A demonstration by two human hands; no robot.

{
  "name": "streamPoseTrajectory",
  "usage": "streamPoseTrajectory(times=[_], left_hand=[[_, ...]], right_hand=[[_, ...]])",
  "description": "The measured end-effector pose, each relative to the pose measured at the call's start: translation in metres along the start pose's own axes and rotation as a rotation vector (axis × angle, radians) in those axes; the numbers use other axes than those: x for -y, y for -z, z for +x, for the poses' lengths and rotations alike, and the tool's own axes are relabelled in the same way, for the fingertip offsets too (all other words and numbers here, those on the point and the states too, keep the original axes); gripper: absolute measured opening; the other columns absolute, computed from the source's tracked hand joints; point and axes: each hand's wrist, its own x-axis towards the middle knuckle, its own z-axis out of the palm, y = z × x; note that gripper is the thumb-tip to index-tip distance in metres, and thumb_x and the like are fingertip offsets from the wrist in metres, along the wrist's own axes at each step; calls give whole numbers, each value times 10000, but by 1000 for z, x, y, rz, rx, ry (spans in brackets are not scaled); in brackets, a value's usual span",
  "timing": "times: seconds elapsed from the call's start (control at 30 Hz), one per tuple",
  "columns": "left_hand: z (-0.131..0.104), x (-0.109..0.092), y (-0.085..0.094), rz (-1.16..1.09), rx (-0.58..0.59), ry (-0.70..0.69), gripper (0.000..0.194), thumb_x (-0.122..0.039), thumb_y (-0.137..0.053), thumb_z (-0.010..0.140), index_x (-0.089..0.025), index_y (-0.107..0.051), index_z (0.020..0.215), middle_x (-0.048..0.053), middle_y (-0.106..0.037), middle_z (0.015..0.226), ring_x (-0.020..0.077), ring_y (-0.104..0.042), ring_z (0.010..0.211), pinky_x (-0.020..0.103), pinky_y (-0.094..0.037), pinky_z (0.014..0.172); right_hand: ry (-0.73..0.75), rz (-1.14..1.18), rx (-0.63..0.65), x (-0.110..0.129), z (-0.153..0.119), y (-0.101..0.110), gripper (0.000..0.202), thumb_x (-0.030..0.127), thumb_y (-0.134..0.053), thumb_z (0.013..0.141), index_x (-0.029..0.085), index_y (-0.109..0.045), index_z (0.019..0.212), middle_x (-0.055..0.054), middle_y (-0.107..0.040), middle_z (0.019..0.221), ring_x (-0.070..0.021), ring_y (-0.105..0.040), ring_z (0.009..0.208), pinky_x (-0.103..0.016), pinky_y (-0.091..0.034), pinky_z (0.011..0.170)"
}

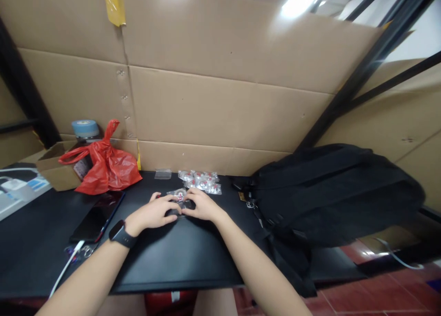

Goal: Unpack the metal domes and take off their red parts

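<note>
With the wrists angled inward, the person's left hand [156,211] and right hand [203,205] meet over a small clear packet [180,196] with a red mark, just on the near side of the pile [200,182]. Both hands touch the packet; fingers bent, fingertips close together. Whether either hand actually pinches it: cannot tell, the fingers cover part of it. The packet lies at or just above the black desk [172,261]; exact contact unclear. Left wrist has a dark watch [121,234].

The pile: several similar clear packets with round contents and red marks, grouped on the desk near the cardboard wall [220,114]. Just left of the pile, a flat clear sleeve [163,174]. Farther left of it, a knotted red bag [112,169], with an open carton [60,171] and a blue-lidded jar [85,128] beyond. Left of the pile and nearer the person, a dark phone [98,217] lying flat, white cable [65,270] plugged in, keys [77,254] beside its near end. Far left of the pile, a white power strip [25,196].

Right of the pile, a big black backpack [337,196] lies on its side, a small keyring [250,205] beside it. Contents of bag and backpack hidden.
</note>
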Motion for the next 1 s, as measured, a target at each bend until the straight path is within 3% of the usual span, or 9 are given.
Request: streamPoseTrajectory(times=[0.07, 0.13, 0.2, 0.33, 0.5, 0.6, 0.73, 0.87, 1.0], left_hand=[[0, 2, -3, 0, -71, -17, 381, -349, -644, 836, -333, -593, 1214, 45, -605, 1337, 270, -557, 1224, 487, -227, 1109], [2, 4, -8, -3, -138, -15, 593, -371, -701, 774, -314, -488, 1324, 69, -600, 1340, 285, -551, 1228, 461, -246, 1085], [5, 5, -13, -3, -203, 11, 670, -378, -709, 764, -304, -428, 1367, 78, -611, 1323, 286, -556, 1221, 441, -259, 1062], [13, 9, -20, -27, -321, 97, 435, -318, -569, 891, -283, -446, 1306, 23, -716, 1033, 219, -659, 984, 387, -319, 975], [18, 16, -26, -75, -428, 227, 286, -287, -496, 940, -276, -497, 1226, -36, -696, 799, 188, -650, 781, 334, -364, 861], [17, 14, -28, 14, -381, 229, 227, -294, -475, 955, -297, -613, 1135, -3, -694, 864, 212, -618, 908, 350, -353, 863], [16, 5, -28, 96, -392, 189, 317, -423, -444, 976, -310, -662, 1176, 53, -638, 1102, 242, -541, 1080, 386, -348, 901], [16, -2, -29, 164, -382, 197, 391, -514, -596, 864, -271, -682, 1158, 96, -577, 1238, 311, -446, 1211, 449, -332, 956], [15, -1, -28, 186, -382, 227, 324, -435, -607, 851, -255, -701, 1102, 105, -580, 1246, 327, -413, 1235, 469, -328, 973]], right_hand=[[5, 1, 47, 0, -8, 5, 464, 441, -786, 748, 239, -656, 1145, -82, -575, 1196, -262, -532, 1124, -400, -407, 999], [7, -18, 72, 0, -11, 6, 574, 388, -804, 720, 246, -608, 1240, -92, -557, 1245, -286, -491, 1180, -438, -376, 1025], [-12, -41, 55, -1, -10, 3, 526, 286, -774, 742, 227, -602, 1236, -94, -579, 1215, -280, -493, 1170, -438, -369, 1015], [-96, -35, -63, -6, -2, -9, 102, 225, -617, 896, 203, -683, 970, -67, -649, 1047, -221, -561, 1042, -373, -384, 955], [-255, 6, -165, -14, 5, -22, 256, 310, -563, 948, 191, -651, 739, -37, -657, 848, -182, -589, 848, -290, -410, 805], [-363, -48, -244, -14, 5, -24, 230, 368, -657, 882, 196, -622, 733, -33, -642, 834, -200, -580, 854, -297, -401, 797], [-366, -76, -324, -9, 4, -19, 219, 364, -713, 836, 206, -626, 961, -53, -644, 985, -223, -560, 945, -335, -400, 849], [-205, -93, -226, -1, 1, -10, 127, 307, -656, 877, 231, -678, 977, -66, -660, 1132, -252, -529, 1090, -411, -356, 939], [-161, -58, -103, 1, -2, -5, 298, 239, -695, 812, 275, -677, 1108, -43, -698, 1137, -265, -544, 1123, -462, -315, 975]])
